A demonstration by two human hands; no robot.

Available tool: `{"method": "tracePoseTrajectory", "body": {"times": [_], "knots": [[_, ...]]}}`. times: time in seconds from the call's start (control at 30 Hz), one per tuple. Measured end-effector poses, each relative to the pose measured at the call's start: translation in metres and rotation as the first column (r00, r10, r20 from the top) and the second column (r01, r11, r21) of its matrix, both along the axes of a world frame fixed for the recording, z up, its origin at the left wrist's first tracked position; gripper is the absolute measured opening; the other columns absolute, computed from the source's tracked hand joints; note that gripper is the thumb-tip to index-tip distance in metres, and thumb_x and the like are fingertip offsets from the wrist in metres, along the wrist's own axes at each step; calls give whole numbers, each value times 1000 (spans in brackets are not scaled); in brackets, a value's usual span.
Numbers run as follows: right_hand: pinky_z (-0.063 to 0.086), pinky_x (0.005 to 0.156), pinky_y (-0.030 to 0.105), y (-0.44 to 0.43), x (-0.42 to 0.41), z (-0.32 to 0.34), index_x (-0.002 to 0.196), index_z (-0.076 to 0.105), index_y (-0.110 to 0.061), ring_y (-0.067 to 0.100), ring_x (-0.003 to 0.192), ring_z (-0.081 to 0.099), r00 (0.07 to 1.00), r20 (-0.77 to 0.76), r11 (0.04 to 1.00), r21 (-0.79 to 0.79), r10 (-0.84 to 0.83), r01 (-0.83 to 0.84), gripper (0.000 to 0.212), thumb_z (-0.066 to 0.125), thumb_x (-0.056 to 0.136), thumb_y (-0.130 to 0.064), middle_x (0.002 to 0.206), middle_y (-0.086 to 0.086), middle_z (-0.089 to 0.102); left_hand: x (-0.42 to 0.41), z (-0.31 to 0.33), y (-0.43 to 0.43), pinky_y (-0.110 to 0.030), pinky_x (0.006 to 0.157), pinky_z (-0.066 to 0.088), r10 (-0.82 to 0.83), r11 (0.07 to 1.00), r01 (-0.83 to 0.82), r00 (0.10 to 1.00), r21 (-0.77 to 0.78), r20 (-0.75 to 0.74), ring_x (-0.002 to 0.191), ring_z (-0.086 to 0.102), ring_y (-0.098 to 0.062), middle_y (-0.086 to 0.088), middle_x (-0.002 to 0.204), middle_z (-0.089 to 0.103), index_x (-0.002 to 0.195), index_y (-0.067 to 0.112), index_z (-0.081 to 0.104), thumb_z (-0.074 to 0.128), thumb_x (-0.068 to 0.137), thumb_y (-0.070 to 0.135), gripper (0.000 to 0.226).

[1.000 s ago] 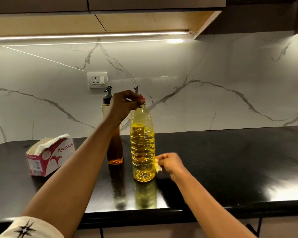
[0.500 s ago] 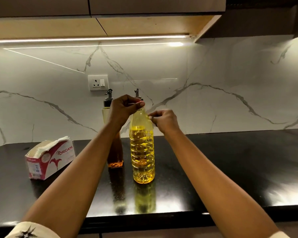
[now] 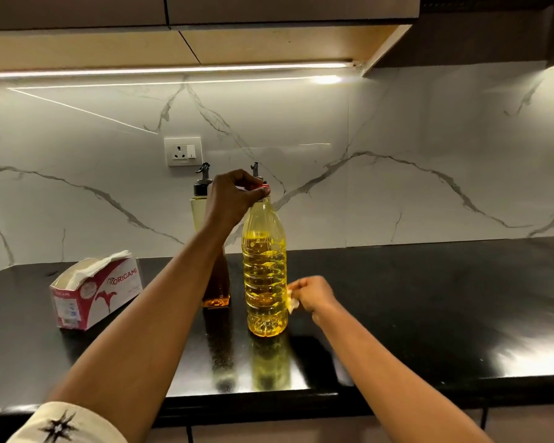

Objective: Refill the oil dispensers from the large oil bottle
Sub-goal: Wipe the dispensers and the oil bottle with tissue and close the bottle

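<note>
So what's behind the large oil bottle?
Only a dispenser spout shows above the cap; its body is hidden by the large oil bottle and the left hand.

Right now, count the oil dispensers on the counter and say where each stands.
2. One dispenser stands left of the large oil bottle, partly behind the left forearm. Only the other's spout shows, behind the left hand on the bottle's cap. More may be hidden.

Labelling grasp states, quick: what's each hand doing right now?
Left hand: gripping the red cap of the large clear plastic oil bottle.
Right hand: pinching a small whitish scrap, blurred, beside that bottle.
</note>
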State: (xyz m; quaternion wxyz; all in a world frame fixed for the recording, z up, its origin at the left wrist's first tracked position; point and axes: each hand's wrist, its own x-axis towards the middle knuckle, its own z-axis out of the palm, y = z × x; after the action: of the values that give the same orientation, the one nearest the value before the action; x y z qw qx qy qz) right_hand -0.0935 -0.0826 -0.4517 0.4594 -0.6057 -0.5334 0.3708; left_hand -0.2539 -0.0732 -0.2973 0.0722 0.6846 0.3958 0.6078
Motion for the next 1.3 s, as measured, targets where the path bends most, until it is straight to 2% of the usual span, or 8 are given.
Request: {"method": "tracePoseTrajectory", "body": {"times": [0.17, 0.27, 0.43, 0.63, 0.83, 1.03, 1.2, 1.3], "knots": [[51, 67, 20, -5, 1, 90, 102, 67, -4, 12, 81, 61, 990, -116, 956, 289, 76, -40, 16, 59, 88, -2, 96, 7, 66, -2, 0, 3, -33, 76, 59, -23, 1000, 23, 1000, -20, 9, 76, 70, -10, 7, 81, 71, 78, 32, 67, 81, 74, 24, 17], [56, 81, 29, -5, -4, 133, 105, 67, -3, 18, 91, 65, 991, -63, 916, 393, 114, -81, 19, 62, 87, -5, 103, 11, 67, -3, -1, 3, -19, 73, 55, -64, 997, 64, 998, -37, -11, 77, 67, -1, 3, 90, 71, 89, 22, 68, 77, 79, 18, 14], [56, 75, 25, -15, -14, 139, 98, 69, -8, 13, 82, 63, 995, 92, 869, 491, 24, -66, 12, 64, 87, -9, 88, 2, 64, -5, -8, 2, -14, 72, 55, -123, 992, 124, 992, -18, 21, 76, 66, 7, 1, 93, 70, 100, 13, 68, 73, 82, 12, 19], [55, 72, 33, 3, 3, 28, 86, 69, -9, 19, 80, 63, 999, 35, 993, 109, 39, -43, 18, 55, 87, 3, 86, 8, 67, -4, -4, 5, -33, 74, 57, -126, 991, 128, 991, -27, 41, 82, 71, -18, 2, 89, 72, 79, 29, 66, 83, 68, 26, 21], [50, 53, 24, 4, -1, -24, 81, 69, -5, 15, 66, 60, 999, -5, 991, -128, 39, -39, 22, 53, 83, 9, 83, 10, 67, -2, -2, 5, -42, 76, 60, -76, 997, 77, 997, -26, 26, 79, 72, -19, 3, 84, 71, 76, 34, 64, 84, 69, 27, 22], [54, 79, 33, 1, 0, 61, 81, 65, -13, 18, 87, 63, 994, -71, 984, 168, 79, -66, 20, 54, 90, 1, 91, 7, 66, -2, -3, 6, -37, 77, 59, -112, 992, 114, 993, -46, 46, 79, 72, -15, 5, 82, 72, 78, 31, 67, 84, 70, 19, 22], [54, 86, 31, -9, 0, 128, 89, 66, -10, 19, 94, 63, 977, -111, 926, 355, 180, -131, 13, 57, 89, -1, 94, 5, 64, -2, -5, 6, -21, 74, 57, -213, 975, 216, 975, -46, 67, 78, 69, -1, 10, 87, 69, 87, 24, 66, 75, 78, 6, 22], [56, 78, 24, -10, -7, 142, 99, 69, -6, 13, 86, 64, 989, -10, 882, 454, 147, -127, 13, 62, 88, -4, 92, 4, 65, -2, -10, 8, -20, 74, 57, -211, 977, 212, 975, -9, 64, 81, 68, -1, 9, 90, 69, 93, 22, 66, 71, 81, 3, 22]]}}
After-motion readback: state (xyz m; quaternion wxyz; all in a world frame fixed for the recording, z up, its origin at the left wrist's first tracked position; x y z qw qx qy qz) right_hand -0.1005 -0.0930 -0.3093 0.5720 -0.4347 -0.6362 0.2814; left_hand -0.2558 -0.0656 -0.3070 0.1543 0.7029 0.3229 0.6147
